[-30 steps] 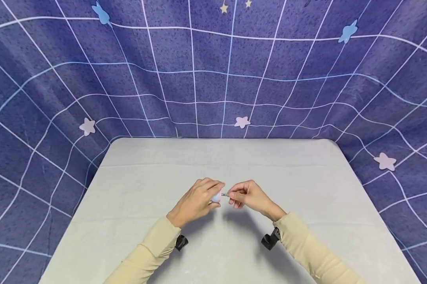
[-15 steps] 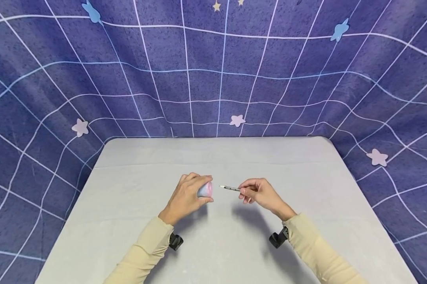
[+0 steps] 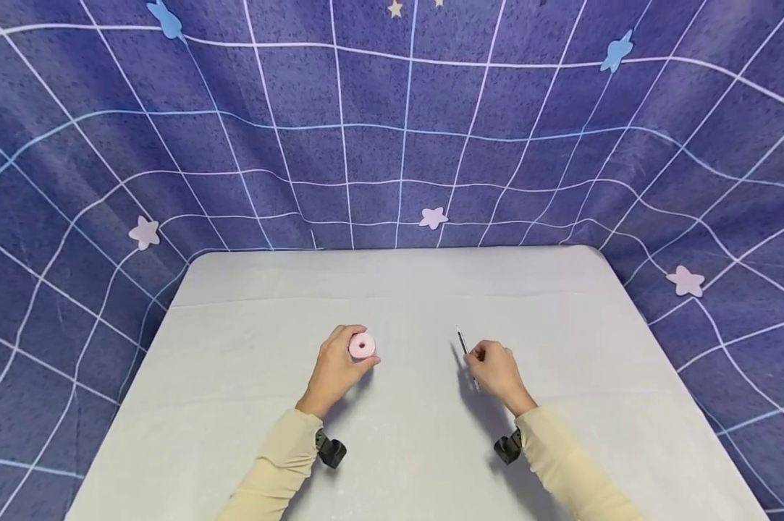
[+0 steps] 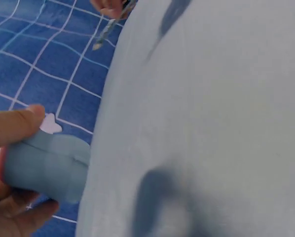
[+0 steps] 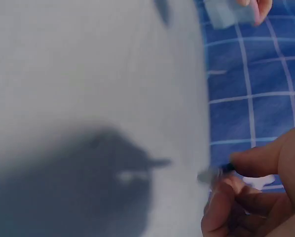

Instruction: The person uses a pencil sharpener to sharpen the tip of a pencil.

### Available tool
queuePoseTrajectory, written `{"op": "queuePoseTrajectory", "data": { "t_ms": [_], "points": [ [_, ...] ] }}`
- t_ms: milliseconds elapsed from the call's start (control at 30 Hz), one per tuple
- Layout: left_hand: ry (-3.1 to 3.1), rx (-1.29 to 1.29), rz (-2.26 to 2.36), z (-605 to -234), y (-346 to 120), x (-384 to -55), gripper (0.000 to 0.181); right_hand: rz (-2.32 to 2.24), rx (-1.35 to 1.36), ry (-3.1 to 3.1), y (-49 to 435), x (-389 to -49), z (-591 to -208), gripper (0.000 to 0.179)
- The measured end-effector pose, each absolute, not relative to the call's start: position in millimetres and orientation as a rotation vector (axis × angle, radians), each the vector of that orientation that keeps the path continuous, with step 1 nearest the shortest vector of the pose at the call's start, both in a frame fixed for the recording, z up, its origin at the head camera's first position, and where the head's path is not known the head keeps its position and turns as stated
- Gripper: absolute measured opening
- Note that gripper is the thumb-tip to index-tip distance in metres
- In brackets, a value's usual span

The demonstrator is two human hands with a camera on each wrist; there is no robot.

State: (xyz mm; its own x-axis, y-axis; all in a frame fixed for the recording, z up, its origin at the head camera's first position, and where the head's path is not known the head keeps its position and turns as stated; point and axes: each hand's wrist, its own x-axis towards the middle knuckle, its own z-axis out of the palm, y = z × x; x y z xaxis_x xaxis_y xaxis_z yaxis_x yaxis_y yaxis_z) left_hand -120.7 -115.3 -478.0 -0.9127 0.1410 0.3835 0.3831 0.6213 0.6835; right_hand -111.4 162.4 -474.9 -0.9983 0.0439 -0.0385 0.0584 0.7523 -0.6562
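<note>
My left hand [image 3: 335, 367] grips a pencil sharpener [image 3: 362, 354] with fingers and thumb round its sides. Its round pink face, with a dark hole in the middle, is turned up towards the head camera. From the left wrist view the sharpener's body [image 4: 49, 165] looks blue-grey and slightly waisted. My right hand [image 3: 498, 373] pinches a slim pencil [image 3: 462, 341] between thumb and fingers, well to the right of the sharpener. The pencil's pale tip points away from me, and part of its shaft is covered by the fingers. Both things are held above the table.
A white cloth covers the table [image 3: 405, 289], on which the hands cast shadows. Behind it hangs a blue curtain [image 3: 378, 159] with a grid and star pattern. Black wrist cameras [image 3: 331, 450] sit below each sleeve cuff.
The pencil has come out of the sharpener and moved right, then turned from pointing left to pointing away. My left hand has shifted left and tipped the sharpener's pink face upward.
</note>
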Motion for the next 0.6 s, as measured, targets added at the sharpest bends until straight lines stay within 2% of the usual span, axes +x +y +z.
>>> {"op": "queuePoseTrajectory", "data": {
  "t_ms": [267,600],
  "points": [
    [-2.657,-0.281,-1.121,-499.9,-116.2,-126.6,0.051,-0.965,0.237,2.883,171.2,-116.0,-504.4,0.021],
    [-2.695,-0.21,-1.098,-513.7,-121.8,-125.3,0.051,-0.862,0.238,2.881,168.6,-120.9,-511.7,0.022]
  ]
}}
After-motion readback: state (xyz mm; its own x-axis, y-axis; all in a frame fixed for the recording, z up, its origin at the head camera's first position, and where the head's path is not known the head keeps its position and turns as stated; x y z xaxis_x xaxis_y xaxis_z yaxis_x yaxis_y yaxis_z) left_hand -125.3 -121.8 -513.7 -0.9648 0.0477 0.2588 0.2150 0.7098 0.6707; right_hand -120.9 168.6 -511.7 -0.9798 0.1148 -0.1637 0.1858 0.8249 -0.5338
